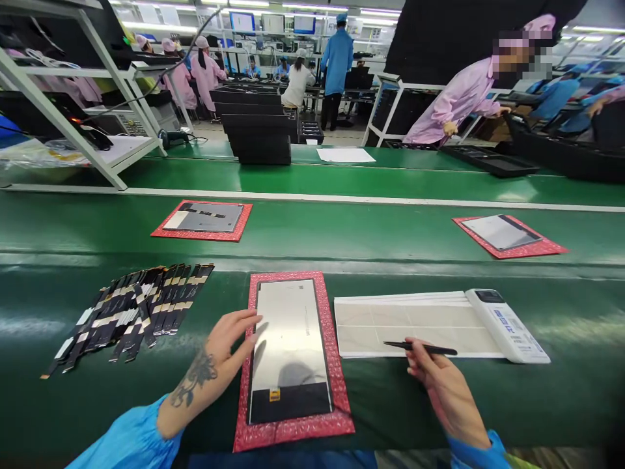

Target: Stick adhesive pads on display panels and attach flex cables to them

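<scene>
"While the hands head the list, what is the state of the left?"

"Left hand (228,344), one, left of centre: fingers spread, released, at the left edge of the screen (288,326). Contact: cannot tell."

"Right hand (442,381)?"

"One, lower right: pinching black tweezers (443,350), tip to the left, over white sheets (420,316)."

"Screen, position?"

"Lower centre, one, flat; black band at its near end with a small orange tab (275,395). Laid on a red sheet (340,391), on the green table (381,407)."

"Items alongside?"

"Left: dark strips (129,312), many, overlapping, tan and white patches. Right: white case (508,326), one, printed, at the right end of the white sheets."

"Farther up?"

"Second screen (209,218), upper left, and third screen (502,231), right side, each on red backing. Top right: person in pink (461,98), one, leaning."
</scene>
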`<state>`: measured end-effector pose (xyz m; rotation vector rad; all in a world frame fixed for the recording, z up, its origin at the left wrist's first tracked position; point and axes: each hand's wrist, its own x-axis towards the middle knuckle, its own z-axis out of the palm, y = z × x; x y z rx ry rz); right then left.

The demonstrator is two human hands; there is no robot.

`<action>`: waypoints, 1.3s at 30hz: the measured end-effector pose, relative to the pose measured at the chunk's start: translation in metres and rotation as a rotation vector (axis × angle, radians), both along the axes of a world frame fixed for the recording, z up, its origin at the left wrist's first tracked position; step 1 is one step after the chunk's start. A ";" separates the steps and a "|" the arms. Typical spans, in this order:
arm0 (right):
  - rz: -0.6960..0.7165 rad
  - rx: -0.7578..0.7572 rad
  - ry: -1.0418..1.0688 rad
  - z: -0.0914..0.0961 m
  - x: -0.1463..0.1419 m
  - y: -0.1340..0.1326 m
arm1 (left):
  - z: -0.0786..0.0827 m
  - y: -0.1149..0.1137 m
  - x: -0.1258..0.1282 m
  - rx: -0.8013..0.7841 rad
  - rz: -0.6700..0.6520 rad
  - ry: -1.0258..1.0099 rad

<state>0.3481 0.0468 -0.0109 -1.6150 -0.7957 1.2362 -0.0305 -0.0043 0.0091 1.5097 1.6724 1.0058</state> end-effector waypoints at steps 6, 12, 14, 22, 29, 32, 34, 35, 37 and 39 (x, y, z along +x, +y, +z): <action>-0.014 0.001 0.094 -0.013 -0.005 -0.001 | 0.017 0.079 0.095 -0.040 -0.609 -0.333; -0.055 0.065 0.073 -0.016 -0.005 -0.002 | -0.007 0.136 0.159 0.001 -0.979 -0.100; -0.048 0.077 0.037 -0.020 -0.006 -0.001 | -0.013 0.145 0.164 -0.037 -1.003 -0.079; -0.001 0.097 -0.086 -0.036 -0.005 -0.004 | -0.028 0.153 0.159 -0.031 -1.057 0.003; 0.000 0.091 -0.075 -0.031 -0.007 -0.004 | -0.031 0.153 0.159 0.017 -1.079 0.078; 0.003 0.084 -0.057 -0.028 -0.006 -0.004 | -0.033 0.154 0.158 0.055 -1.098 0.126; -0.011 0.079 -0.059 -0.028 -0.006 -0.004 | -0.036 0.154 0.157 0.088 -1.110 0.147; -0.016 0.080 -0.066 -0.028 -0.006 -0.004 | -0.036 0.154 0.157 0.101 -1.115 0.155; -0.021 0.086 -0.086 -0.028 -0.006 -0.004 | -0.037 0.154 0.157 0.113 -1.128 0.187; -0.014 0.089 -0.101 -0.029 -0.006 -0.004 | -0.035 0.155 0.157 0.111 -1.151 0.256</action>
